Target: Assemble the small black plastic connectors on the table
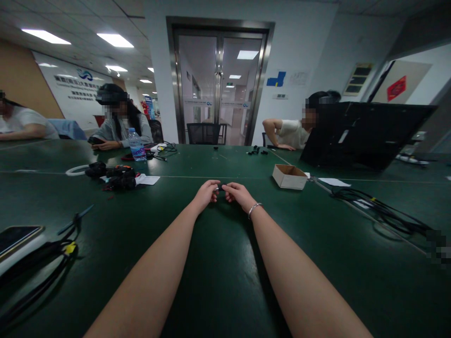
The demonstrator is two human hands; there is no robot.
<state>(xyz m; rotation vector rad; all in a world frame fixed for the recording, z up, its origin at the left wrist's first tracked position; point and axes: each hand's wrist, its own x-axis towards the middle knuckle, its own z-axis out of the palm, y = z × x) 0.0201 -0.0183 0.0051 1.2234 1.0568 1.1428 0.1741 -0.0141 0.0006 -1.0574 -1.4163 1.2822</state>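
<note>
So there's this small dark piece [221,187] pinched between two bare hands, just above or on the green table [225,263], out past the forearms towards the far edge. Can't really tell if it touches the surface. Left hand [206,194] has it by its left end, right hand [239,194] by its right, fingertips closed on both sides. It's tiny and half hidden, but its long axis looks to run side to side, roughly along the far edge. Neither hand's clearly nearer, tbh, it's right in the middle.

Further out, an open box [289,177] sits off to the right, and some small black bits [257,150] lie close to the far edge. Over towards the far left corner there's a bottle [136,144], with a dark tangle of gear [120,176] this side of it. Big black monitor [362,134] near the far right corner, cables [384,211] in front.
</note>
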